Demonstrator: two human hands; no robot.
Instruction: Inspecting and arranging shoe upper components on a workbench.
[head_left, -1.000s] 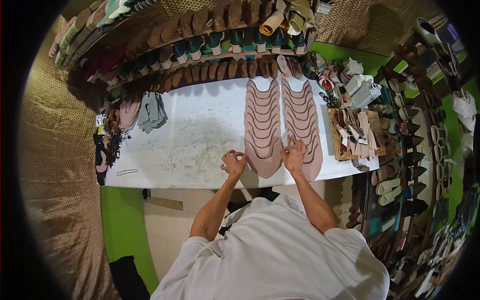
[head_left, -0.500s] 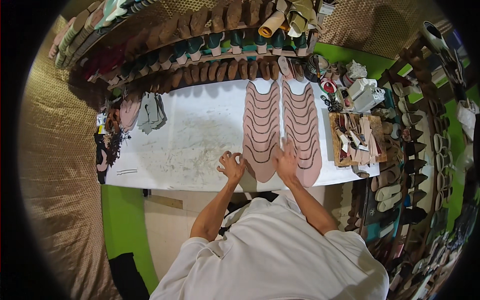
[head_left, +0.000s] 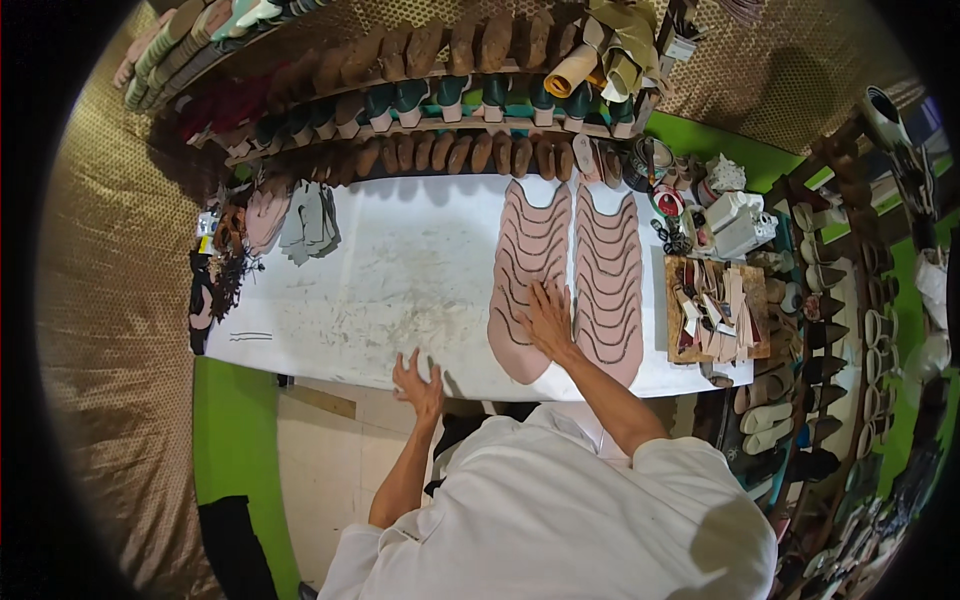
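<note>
Two columns of overlapping pink sole-shaped pieces with dark curved edges lie on the white table (head_left: 400, 300). My right hand (head_left: 546, 322) rests flat, fingers spread, on the lower part of the left column (head_left: 517, 357). Beside it on the right runs the other column (head_left: 610, 345), which no hand touches. Over the table's front edge, apart from the pieces, my left hand (head_left: 417, 386) holds nothing, its fingers spread and slightly curled.
A board (head_left: 685, 345) piled with leather strips lies to the right, with a white container (head_left: 740, 222) behind it. Grey cut pieces (head_left: 311, 222) lie at the far left. Shelves of wooden shoe lasts (head_left: 410, 152) line the back; racks of shoes (head_left: 815, 305) stand at the right.
My left hand has drawn back left and toward me, away from the left column. My right hand has shifted left from between the columns onto the left one. The view has tilted slightly.
</note>
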